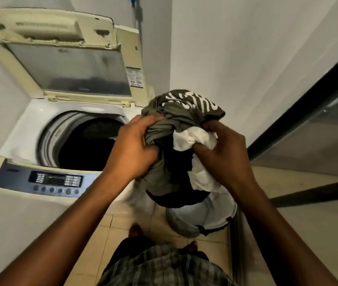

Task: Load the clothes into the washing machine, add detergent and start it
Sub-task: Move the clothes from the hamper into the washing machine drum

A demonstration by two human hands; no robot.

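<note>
A bundle of clothes (181,120) hangs in the air between my hands: an olive shirt with white lettering, a white piece and a black piece. My left hand (132,149) grips the olive cloth on the bundle's left side. My right hand (221,153) grips the white cloth on its right. The bundle is just right of the top-loading washing machine (19,141), whose lid (69,67) stands open. Its dark drum (89,145) is exposed to the left of my left hand. The blue control panel (46,182) runs along the machine's front edge.
A laundry basket (203,221) stands on the tiled floor (93,250) directly below the bundle, with my feet just in front of it. White walls close in behind and left of the machine. A dark-framed glass door (312,129) runs along the right.
</note>
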